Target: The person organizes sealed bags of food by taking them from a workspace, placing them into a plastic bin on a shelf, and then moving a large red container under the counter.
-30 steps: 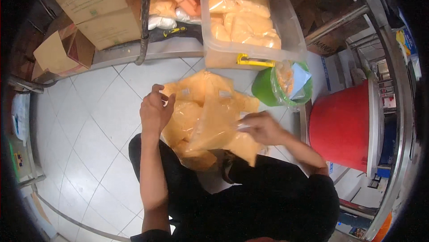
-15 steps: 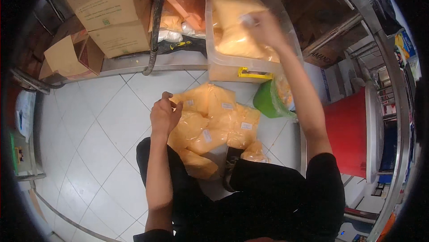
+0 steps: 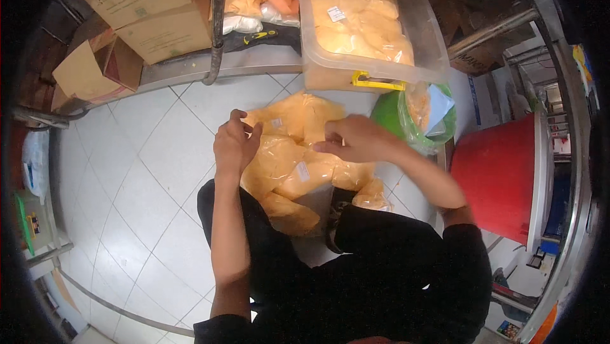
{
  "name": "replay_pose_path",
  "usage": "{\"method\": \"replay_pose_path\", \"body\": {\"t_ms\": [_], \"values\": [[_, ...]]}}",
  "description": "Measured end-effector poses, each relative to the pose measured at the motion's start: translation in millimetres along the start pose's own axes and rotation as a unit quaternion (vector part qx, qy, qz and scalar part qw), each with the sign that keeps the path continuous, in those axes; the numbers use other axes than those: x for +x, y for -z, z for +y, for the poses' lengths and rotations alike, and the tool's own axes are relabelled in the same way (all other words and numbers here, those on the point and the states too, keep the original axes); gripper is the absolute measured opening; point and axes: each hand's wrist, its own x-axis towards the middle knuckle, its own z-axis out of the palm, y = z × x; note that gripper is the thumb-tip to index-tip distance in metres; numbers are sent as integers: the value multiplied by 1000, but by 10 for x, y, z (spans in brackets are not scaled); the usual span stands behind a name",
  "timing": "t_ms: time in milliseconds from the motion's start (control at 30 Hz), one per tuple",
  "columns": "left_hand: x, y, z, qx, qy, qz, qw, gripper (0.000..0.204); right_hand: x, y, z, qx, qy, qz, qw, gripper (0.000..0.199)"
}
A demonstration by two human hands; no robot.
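Our right hand has moved from tub to floor bags, fingers curled, grip unclear; our left hand loosely open beside them. Labelled bag now placed in tub, toward left edge.

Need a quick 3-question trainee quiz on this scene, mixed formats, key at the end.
1. Multiple choice: what colour is the handle on the clear bin? A) red B) green C) yellow
2. True or false: orange-filled bags lie on the floor, and more sit inside the clear bin.
3. Short answer: which of the person's hands is nearer the green bucket?

Key:
1. C
2. True
3. The right hand
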Motion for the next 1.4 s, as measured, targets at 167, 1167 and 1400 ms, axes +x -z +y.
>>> {"method": "replay_pose_path", "body": {"t_ms": [167, 1167, 1400], "values": [[32, -62, 56, 15, -24, -5, 1000, 39, 1026, -1157, 1272, -49, -232, 94, 967, 53], [78, -27, 20, -28, 5, -9, 1000, 36, 213, 1754, 1146, -200, -178, 255, 929, 39], [-12, 22, -150, 13, -2, 21, 1000, 36, -531, 834, 213, 19, 30, 418, 908, 34]]}}
